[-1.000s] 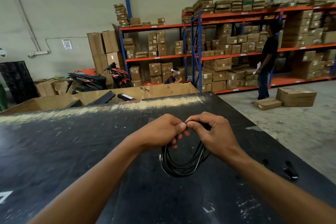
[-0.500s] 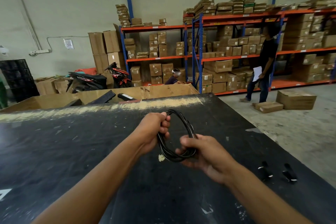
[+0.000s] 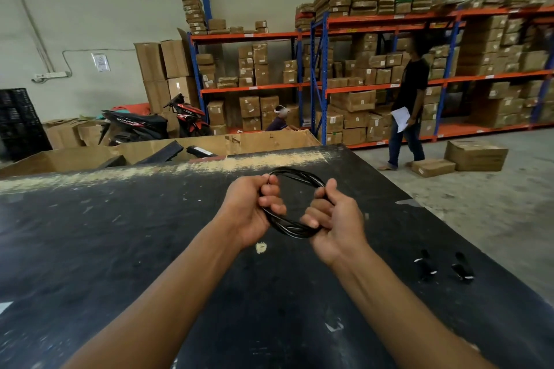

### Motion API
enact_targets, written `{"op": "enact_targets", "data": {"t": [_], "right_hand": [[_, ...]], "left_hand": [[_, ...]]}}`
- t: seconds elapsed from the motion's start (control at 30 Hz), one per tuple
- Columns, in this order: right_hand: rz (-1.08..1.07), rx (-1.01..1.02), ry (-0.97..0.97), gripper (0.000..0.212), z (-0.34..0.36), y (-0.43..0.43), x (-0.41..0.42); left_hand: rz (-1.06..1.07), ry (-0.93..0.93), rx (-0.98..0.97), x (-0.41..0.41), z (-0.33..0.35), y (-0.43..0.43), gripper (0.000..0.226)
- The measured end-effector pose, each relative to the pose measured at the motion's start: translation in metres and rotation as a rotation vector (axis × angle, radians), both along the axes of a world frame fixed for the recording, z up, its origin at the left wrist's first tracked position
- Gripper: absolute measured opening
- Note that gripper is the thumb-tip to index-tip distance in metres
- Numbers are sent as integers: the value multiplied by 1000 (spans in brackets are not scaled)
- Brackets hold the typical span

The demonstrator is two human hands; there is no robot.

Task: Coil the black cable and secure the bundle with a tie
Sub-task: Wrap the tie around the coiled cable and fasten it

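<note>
Seen from the head camera, both hands are up in front of the person, over the black bench [image 3: 120, 248]. The left hand [image 3: 253, 212] is curled tight round one side of the cable [image 3: 292, 227], which is wound into a round coil of several loops. The right hand [image 3: 338, 226] grips the opposite side, thumb up along the loops and fingers folded in round them. The coil spans the gap between the two hands. Its top arc rises past the knuckles and its bottom arc sags from one palm to the other.

Just below the left hand a pale chip [image 3: 260, 248] lies on the bench. Right of the right hand and nearer the camera lie two small black pieces [image 3: 424, 267]; I cannot tell what they are. Well beyond the right hand a person [image 3: 410, 93] holding a paper [image 3: 401, 118] is mid-stride before shelves [image 3: 374, 24] of boxes.
</note>
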State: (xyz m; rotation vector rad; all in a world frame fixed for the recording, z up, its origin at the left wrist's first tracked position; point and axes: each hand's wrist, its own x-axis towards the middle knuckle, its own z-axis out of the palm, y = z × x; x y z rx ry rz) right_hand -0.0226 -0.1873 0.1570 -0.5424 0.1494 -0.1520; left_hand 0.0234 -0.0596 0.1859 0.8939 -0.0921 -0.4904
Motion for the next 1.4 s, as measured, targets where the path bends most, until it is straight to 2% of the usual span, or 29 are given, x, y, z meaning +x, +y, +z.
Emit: {"op": "enact_targets", "data": {"t": [0.1, 0.3, 0.5, 0.7, 0.8, 0.9, 1.0, 1.1, 1.17, 1.27, 1.33, 1.4], "right_hand": [[16, -40, 2, 38, -4, 4, 0], [58, -206, 82, 38, -36, -3, -17], [-15, -409, 214, 35, -72, -19, -39], [-201, -499, 318, 35, -92, -41, -47], [-259, -512, 373, 34, -99, -50, -43], [-257, -505, 405, 34, -107, -65, -36], [-220, -485, 458, 33, -114, -91, -31], [-217, -558, 547, 38, -124, -117, -23], [-303, -688, 624, 35, -132, -138, -19], [-480, -1178, 765, 8, -139, -177, -20], [-451, -1428, 796, 29, -143, -199, -21], [-333, -1602, 782, 50, -145, -213, -18]], "left_hand": [[15, -42, 57, 1, 2, -1, 32], [-29, -242, 478, 9, -9, -8, 35], [-39, -455, 770, 13, -44, -38, 35], [-38, -595, 923, 23, -78, -89, 34], [6, -717, 1080, 30, -90, -115, 34], [38, -821, 1212, 37, -102, -138, 33], [-16, -901, 1300, 47, -110, -161, 33], [-92, -939, 1345, 57, -114, -180, 35], [-132, -950, 1364, 66, -116, -191, 37], [-192, -927, 1360, 77, -121, -202, 37], [-217, -900, 1351, 83, -123, -210, 35], [-249, -885, 1337, 88, -125, -218, 34]]}}
